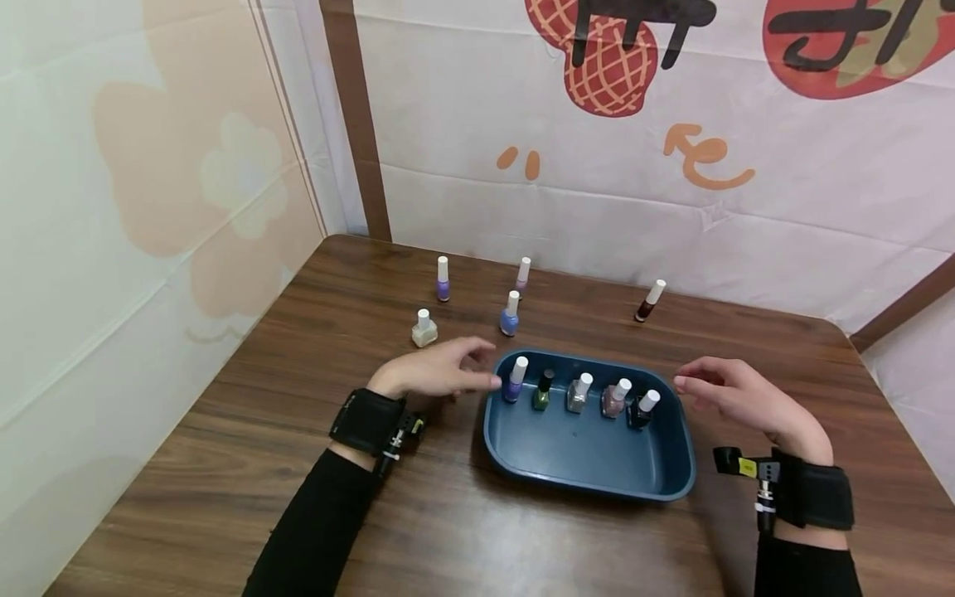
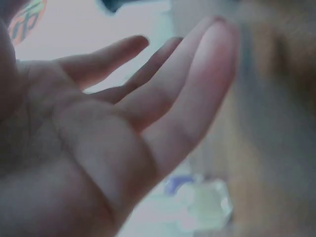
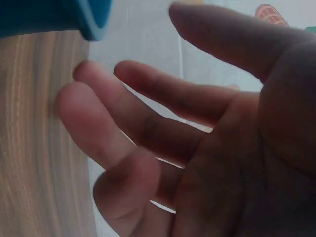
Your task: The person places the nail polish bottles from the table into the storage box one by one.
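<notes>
A blue tray [image 1: 582,452] sits on the table with a row of nail polish bottles along its far side: a purple one [image 1: 513,390], a green one [image 1: 542,398], a silvery one [image 1: 576,396], a pinkish one [image 1: 613,401] and a black one [image 1: 640,413]. At the tray's left end is my left hand [image 1: 440,369], fingers relaxed and fingertips right by the rim. My right hand [image 1: 746,400] hovers off the right end, its fingers loosely bent around nothing in the right wrist view. The cream bottle [image 1: 424,333] stands just beyond my left hand.
Behind the tray on the wooden table [image 1: 246,464] stand another purple bottle [image 1: 443,286], a blue bottle [image 1: 510,319], a pale pink bottle [image 1: 523,275] and a dark red bottle [image 1: 647,307]. A printed cloth [image 1: 462,199] hangs along the table's back edge.
</notes>
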`<state>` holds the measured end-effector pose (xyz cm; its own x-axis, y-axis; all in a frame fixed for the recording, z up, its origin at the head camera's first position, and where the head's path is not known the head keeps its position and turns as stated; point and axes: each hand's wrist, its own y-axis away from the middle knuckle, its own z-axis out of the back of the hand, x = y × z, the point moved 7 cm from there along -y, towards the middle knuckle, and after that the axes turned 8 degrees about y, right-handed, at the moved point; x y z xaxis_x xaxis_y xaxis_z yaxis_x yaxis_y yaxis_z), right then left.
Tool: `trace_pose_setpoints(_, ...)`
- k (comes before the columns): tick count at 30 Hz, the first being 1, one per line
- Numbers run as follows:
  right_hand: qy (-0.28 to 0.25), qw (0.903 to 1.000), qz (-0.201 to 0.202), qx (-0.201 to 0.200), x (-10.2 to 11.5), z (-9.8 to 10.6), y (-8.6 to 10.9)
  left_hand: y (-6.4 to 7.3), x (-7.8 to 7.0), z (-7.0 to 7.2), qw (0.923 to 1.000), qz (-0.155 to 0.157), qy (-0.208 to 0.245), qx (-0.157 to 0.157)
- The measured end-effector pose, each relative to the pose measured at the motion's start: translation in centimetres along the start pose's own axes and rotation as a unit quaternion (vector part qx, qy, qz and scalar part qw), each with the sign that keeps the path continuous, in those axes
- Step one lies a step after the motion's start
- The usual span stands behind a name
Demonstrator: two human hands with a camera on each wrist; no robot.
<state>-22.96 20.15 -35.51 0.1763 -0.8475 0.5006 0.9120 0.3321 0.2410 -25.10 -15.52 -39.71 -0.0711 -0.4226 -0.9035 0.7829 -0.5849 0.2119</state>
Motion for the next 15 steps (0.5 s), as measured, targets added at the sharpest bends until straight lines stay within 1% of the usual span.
trace_pose_setpoints(1,-0.001,1.0,0.005,0.007,0.1,-0.1,-0.2,0.3,-0.4,0.9,0.9992,-0.023,0.0,-0.033)
trace_pose_setpoints(2,-0.002,0.9998,0.01,0.016,0.2,-0.2,-0.3,0.6,-0.9,2.0,0.9962,-0.047,0.004,-0.072)
trace_pose_setpoints(3,-0.004,0.9996,0.01,0.024,0.3,-0.4,-0.5,1.1,-1.3,3.1,0.9905,-0.072,0.008,-0.117)
trace_pose_setpoints(4,-0.005,0.9994,0.011,0.033,0.3,-0.6,-0.6,1.6,-1.6,4.3,0.9821,-0.094,0.011,-0.163)
trace_pose_setpoints(5,-0.005,0.999,0.014,0.041,0.4,-0.8,-0.8,2.1,-1.8,5.3,0.9717,-0.112,0.016,-0.208)
trace_pose_setpoints(6,-0.005,0.9987,0.016,0.048,0.5,-1.0,-0.9,2.7,-1.8,6.3,0.9598,-0.126,0.022,-0.25)
trace_pose_setpoints(7,-0.004,0.9984,0.018,0.054,0.6,-1.2,-1.0,3.2,-1.7,7.2,0.9482,-0.132,0.029,-0.287)
trace_pose_setpoints(8,-0.004,0.9981,0.018,0.058,0.7,-1.3,-1.0,3.6,-1.4,7.9,0.9375,-0.132,0.035,-0.32)
trace_pose_setpoints(9,-0.002,0.998,0.019,0.061,0.7,-1.5,-1.1,3.9,-1.0,8.5,0.9288,-0.128,0.039,-0.346)
trace_pose_setpoints(10,0.0,0.9978,0.02,0.063,0.8,-1.6,-1.1,4.1,-0.5,8.9,0.9222,-0.12,0.045,-0.365)
trace_pose_setpoints(12,0.005,0.9977,0.017,0.065,0.7,-1.7,-1.1,4.2,0.6,9.5,0.9143,-0.099,0.052,-0.389)
trace_pose_setpoints(15,0.012,0.9975,0.017,0.067,0.6,-1.9,-1.0,4.0,1.9,9.8,0.9092,-0.062,0.058,-0.408)
